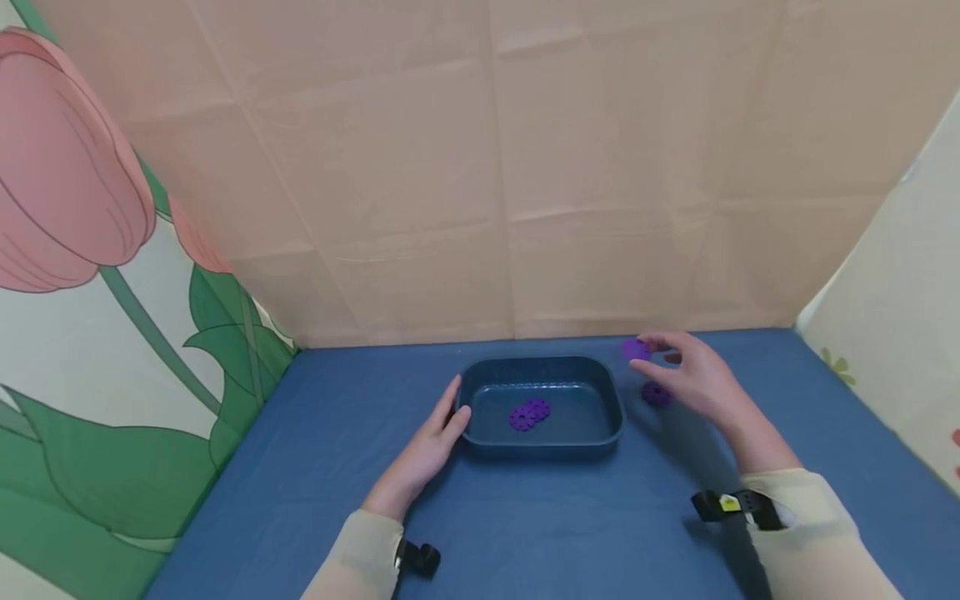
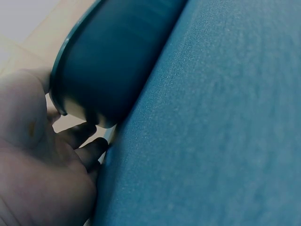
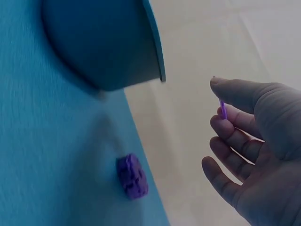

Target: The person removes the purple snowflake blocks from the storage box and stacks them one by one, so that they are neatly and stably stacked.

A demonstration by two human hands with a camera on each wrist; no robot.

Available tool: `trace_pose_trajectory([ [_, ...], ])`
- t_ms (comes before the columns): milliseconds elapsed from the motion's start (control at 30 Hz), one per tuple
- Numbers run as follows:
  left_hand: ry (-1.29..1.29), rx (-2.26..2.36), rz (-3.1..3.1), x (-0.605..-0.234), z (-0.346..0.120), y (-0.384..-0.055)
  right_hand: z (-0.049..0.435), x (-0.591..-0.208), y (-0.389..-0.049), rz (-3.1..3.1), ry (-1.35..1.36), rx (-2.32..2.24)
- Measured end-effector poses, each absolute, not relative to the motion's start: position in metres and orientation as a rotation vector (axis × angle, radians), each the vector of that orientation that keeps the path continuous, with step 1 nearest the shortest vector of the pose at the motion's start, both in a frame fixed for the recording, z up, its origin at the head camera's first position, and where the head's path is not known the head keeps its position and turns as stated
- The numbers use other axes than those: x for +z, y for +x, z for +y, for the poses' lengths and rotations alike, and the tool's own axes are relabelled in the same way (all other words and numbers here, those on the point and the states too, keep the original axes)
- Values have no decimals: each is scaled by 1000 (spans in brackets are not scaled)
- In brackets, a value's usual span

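Note:
My left hand [image 1: 423, 450] grips the left end of a dark teal rectangular tray [image 1: 542, 452], thumb over the rim and fingers along the outside wall. Two purple notched discs [image 1: 529, 413] lie overlapping on the tray's floor. Raised just beyond the tray's right side, my right hand [image 1: 697, 377] pinches a purple notched disc [image 1: 634, 349] between thumb and fingertips. From the right wrist view this held disc [image 3: 223, 110] appears edge-on, above the table. A small stack of purple notched discs [image 3: 132, 176] sits on the cloth below that hand, right of the tray.
Blue cloth [image 1: 315, 467] covers the table. A creased beige sheet [image 1: 450, 208] hangs along the back edge. Walls stand on both sides, the left one [image 1: 90, 358] painted with large tulips. Each wrist wears a strapped black camera [image 1: 420, 558].

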State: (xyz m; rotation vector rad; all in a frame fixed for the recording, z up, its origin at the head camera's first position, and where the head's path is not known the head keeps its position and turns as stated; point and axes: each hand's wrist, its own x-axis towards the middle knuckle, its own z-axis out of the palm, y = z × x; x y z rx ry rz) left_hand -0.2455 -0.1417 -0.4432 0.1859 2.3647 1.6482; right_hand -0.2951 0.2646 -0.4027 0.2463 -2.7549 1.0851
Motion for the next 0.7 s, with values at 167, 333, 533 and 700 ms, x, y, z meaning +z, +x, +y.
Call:
trace_pose_trajectory([
  [167, 177, 1652, 2365, -444, -142, -246, 277, -412, -300, -2799, 209, 1064],
  [333, 172, 1653, 2364, -444, -141, -246, 289, -424, -305, -2843, 178, 1053],
  [533, 180, 1651, 2367, -443, -142, -245, 301, -437, -309, -2862, 186, 1020],
  [700, 182, 1647, 2363, -443, -142, -244, 310, -446, -310, -2888, 191, 1014],
])
